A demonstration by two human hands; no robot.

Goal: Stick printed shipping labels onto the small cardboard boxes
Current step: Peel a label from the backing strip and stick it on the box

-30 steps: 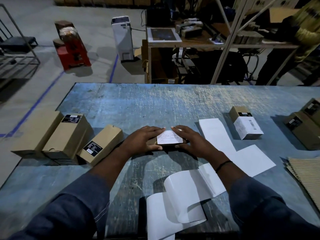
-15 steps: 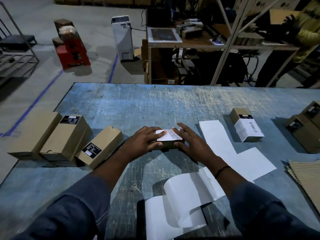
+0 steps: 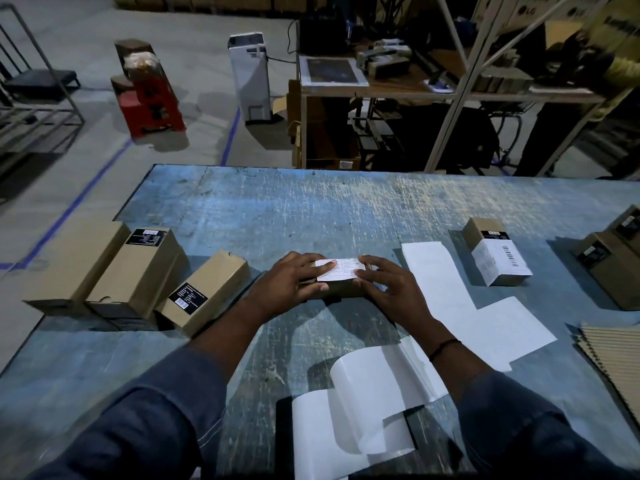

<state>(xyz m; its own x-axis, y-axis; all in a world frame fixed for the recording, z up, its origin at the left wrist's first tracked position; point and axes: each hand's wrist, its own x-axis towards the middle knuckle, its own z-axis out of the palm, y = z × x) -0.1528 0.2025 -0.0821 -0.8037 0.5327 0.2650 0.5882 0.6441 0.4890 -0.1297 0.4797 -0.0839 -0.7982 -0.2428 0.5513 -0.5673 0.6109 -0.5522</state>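
The small box (image 3: 341, 289) in hand lies on the table (image 3: 311, 209) at the middle of the frame, with a white shipping label (image 3: 342, 269) already on its top face. The left grip (image 3: 294, 285) lays nearly straight fingers flat over the label's left end, thumb against the box's near side. The right grip (image 3: 390, 288) presses spread fingertips on the label's right end. Neither closes round anything.

This looks like the smoothing-down step. One labelled box (image 3: 498, 259) stands to the right, so this is probably the second. Three boxes (image 3: 138, 271) at the left and two boxes (image 3: 613, 268) at the right edge show only black stickers and seem left to do. Bare backing paper (image 3: 485, 320) trails towards the bottom of the frame.
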